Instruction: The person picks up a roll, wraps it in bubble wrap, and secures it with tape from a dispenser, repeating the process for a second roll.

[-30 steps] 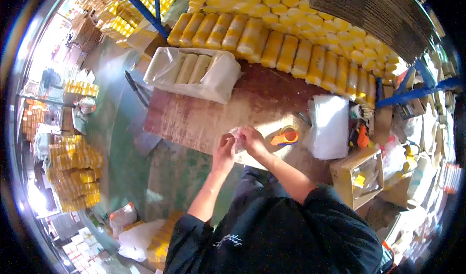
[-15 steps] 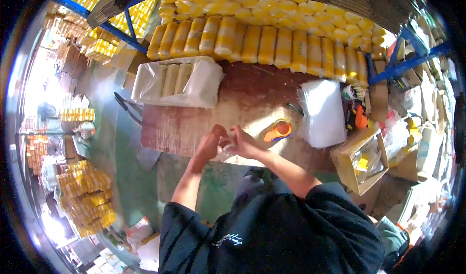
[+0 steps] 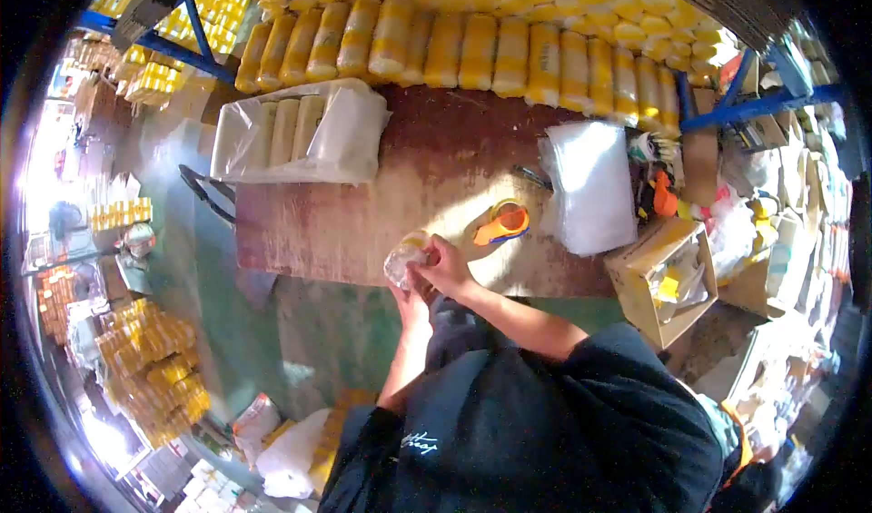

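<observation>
Place: storeroom-like workshop
Yellow-and-white packs (image 3: pixel 479 52): rows beyond the fingers (image 3: pixel 440 259)
Worktable (image 3: pixel 436 163): just beyond them
Open carton (image 3: pixel 643 291): to their right

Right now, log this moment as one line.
left hand, right hand: holding crumpled clear plastic | orange tape dispenser: on worn reddish-brown table, untouched | flat translucent plastic sheets: table's right side

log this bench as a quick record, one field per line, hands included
left hand: holding crinkled clear bundle from below
right hand: fingers at the bundle's side
surface: worn reddish table
table left: plastic-lined container with pale rolls
table right: orange tape dispenser, translucent sheets
table back: row of yellow-and-white packs
</observation>
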`<control>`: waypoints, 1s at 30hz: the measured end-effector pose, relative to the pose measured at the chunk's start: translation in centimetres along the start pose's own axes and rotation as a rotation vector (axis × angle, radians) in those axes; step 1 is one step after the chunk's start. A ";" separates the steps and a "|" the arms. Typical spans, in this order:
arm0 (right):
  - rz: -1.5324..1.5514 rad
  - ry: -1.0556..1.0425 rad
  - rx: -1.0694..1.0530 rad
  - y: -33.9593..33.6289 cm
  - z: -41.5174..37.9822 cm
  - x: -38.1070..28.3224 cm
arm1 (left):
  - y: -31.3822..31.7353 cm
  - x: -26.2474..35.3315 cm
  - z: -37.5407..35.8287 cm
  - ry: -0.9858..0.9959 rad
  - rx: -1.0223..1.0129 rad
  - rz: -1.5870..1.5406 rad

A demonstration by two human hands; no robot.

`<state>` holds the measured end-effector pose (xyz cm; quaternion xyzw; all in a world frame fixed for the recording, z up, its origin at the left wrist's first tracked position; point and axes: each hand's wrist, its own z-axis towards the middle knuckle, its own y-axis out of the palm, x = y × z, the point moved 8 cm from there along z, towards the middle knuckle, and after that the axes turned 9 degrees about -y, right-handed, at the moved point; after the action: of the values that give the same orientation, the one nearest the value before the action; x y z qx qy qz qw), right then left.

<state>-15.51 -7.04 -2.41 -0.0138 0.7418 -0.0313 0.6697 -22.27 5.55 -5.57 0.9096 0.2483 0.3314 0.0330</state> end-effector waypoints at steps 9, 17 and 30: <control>-1.030 -0.130 -0.055 -13.0 -1.2 9.4 | -0.1 1.4 0.7 0.098 -0.062 -0.207; -1.265 -0.083 -0.303 -14.1 -0.5 14.9 | -0.6 2.7 1.1 0.125 -0.112 -0.131; -0.697 0.328 -0.762 -3.9 1.5 -8.1 | -1.3 1.8 2.6 0.228 -0.101 0.118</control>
<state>-13.25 -10.46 5.70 -0.4959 0.7469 0.0177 0.4426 -20.06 7.86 -6.79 0.8762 0.1795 0.4462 0.0309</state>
